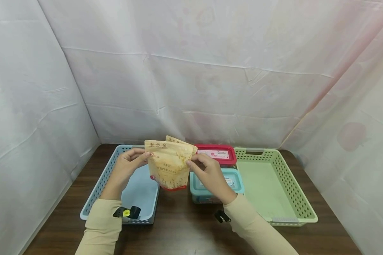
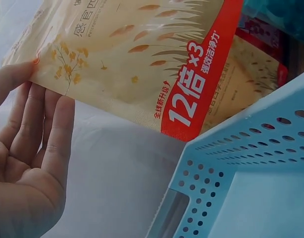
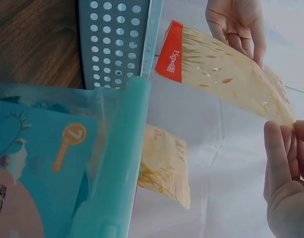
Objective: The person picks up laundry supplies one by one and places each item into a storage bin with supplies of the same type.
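Note:
In the head view my left hand (image 1: pixel 124 168) and right hand (image 1: pixel 209 171) hold a cream-yellow pouch (image 1: pixel 170 164) upright between them. The left thumb and fingers pinch one side edge, seen closely in the left wrist view. On the opposite edge, the right hand (image 3: pixel 290 173) pinches near the top corner. Wheat prints and a red bottom band (image 2: pixel 196 74) mark the pouch. A second, similar pouch (image 3: pixel 164 163) stands behind it, apart from both hands; the front pouch hides most of it in the head view.
A light blue basket (image 1: pixel 102 179) lies under the left forearm. Right of the pouch stand a teal-lidded box (image 1: pixel 196 184) and, behind it, a red-lidded box (image 1: pixel 231 156). A green basket (image 1: pixel 271 184) sits at the right on the dark wooden table (image 1: pixel 175 230). White cloth surrounds the back and sides.

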`<act>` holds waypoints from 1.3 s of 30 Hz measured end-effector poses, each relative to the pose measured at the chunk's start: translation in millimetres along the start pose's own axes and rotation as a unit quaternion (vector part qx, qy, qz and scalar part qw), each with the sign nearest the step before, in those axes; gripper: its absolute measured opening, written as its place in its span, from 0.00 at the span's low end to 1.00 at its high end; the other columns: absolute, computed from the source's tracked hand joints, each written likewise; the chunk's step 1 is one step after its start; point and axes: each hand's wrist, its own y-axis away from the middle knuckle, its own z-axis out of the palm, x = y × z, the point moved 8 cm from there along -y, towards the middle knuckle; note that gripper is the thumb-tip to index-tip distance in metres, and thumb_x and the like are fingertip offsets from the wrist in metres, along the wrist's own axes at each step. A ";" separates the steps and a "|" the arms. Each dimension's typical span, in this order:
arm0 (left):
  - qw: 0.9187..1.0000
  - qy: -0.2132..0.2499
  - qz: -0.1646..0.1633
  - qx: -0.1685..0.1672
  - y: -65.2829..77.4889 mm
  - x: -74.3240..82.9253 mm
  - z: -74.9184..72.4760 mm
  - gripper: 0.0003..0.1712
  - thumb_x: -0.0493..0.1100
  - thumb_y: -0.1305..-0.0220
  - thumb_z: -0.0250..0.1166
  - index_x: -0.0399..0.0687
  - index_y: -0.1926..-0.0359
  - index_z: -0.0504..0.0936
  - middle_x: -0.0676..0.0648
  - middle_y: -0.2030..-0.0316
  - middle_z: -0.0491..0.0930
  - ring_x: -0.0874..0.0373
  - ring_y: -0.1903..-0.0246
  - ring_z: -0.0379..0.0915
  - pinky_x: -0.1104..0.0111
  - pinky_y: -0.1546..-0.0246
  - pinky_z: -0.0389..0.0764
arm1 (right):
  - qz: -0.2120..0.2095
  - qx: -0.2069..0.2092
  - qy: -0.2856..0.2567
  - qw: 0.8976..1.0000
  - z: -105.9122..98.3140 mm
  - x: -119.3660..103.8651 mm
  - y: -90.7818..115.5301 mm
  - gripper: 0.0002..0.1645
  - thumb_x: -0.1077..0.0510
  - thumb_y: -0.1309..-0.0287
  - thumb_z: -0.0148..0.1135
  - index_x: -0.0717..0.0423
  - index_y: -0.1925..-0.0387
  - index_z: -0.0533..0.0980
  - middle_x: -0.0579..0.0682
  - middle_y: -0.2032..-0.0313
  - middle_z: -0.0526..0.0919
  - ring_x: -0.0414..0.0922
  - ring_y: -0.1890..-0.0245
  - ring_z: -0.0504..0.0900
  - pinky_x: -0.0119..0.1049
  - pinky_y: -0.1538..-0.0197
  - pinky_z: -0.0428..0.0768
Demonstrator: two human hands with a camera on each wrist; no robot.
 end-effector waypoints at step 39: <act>0.996 -0.041 -0.017 0.078 12.3 4.9 -39.3 0.32 0.58 0.31 0.64 0.37 0.40 0.78 0.55 0.54 0.85 0.66 0.54 0.81 0.48 0.36 0.68 | 0.078 0.010 -0.155 0.985 33.4 10.7 -35.5 0.13 0.53 0.34 0.67 0.59 0.57 0.81 0.54 0.64 0.81 0.57 0.64 0.81 0.39 0.60 0.86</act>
